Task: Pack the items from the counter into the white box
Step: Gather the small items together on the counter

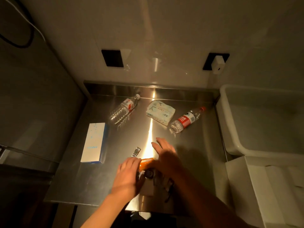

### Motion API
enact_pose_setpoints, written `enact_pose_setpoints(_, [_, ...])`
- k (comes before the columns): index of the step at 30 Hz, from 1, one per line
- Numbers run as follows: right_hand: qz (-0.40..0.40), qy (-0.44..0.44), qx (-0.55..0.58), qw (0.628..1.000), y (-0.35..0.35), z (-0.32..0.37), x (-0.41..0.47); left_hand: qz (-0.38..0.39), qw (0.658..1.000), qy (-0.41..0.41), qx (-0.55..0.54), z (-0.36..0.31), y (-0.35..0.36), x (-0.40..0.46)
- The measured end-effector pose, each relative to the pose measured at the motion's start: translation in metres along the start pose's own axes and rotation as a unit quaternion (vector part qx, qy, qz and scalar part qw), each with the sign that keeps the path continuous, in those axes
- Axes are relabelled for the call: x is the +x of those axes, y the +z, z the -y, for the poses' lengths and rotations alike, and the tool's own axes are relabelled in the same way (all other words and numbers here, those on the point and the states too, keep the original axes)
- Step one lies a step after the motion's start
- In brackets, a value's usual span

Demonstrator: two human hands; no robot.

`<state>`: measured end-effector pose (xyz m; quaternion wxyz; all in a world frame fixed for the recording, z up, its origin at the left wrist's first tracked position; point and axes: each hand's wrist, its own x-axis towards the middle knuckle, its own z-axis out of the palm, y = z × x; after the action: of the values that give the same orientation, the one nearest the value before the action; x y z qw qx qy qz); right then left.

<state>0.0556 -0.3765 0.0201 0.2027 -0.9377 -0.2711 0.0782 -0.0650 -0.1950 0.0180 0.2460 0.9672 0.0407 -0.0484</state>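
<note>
My left hand (128, 171) lies palm down with its fingers curled over the left end of an orange packet (147, 162) near the counter's front edge. My right hand (164, 153) hovers over the same cluster, fingers spread and empty. Between the hands lie a round watch face (149, 173), a small pale box (148, 188) and a dark cord (170, 190). A metal watch band (136, 152) lies just beyond my left hand. The white box (227, 122), a plastic tub, stands open at the right of the counter.
On the steel counter (194, 153) lie a clear bottle (124, 109), a tissue pack (160, 114), a red-labelled bottle (187, 119) and a white-blue carton (94, 143). White cardboard (263, 186) sits at lower right. The back wall holds two dark sockets, one with a white plug (218, 64).
</note>
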Motion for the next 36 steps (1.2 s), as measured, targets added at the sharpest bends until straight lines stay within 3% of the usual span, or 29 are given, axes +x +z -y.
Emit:
enact_pose_setpoints(11, [-0.127,-0.014,-0.058,0.99,-0.062,-0.102,0.055,-0.009,0.988,0.111,0.107,-0.049,-0.033,0.141])
enact_pose_setpoints(18, [0.054,0.089,-0.115,0.988,-0.084,-0.14,0.092,0.02,0.982,0.138,0.125,-0.059,-0.038,0.232])
enact_pose_setpoints(29, [0.059,0.09,-0.135,0.985,-0.068,-0.159,0.107,0.071,0.982,0.124,0.123,-0.054,-0.002,0.286])
enact_pose_setpoints(36, [0.062,0.123,-0.103,0.985,-0.063,-0.148,0.103,0.001,0.983,0.159,0.09,-0.036,0.018,0.27])
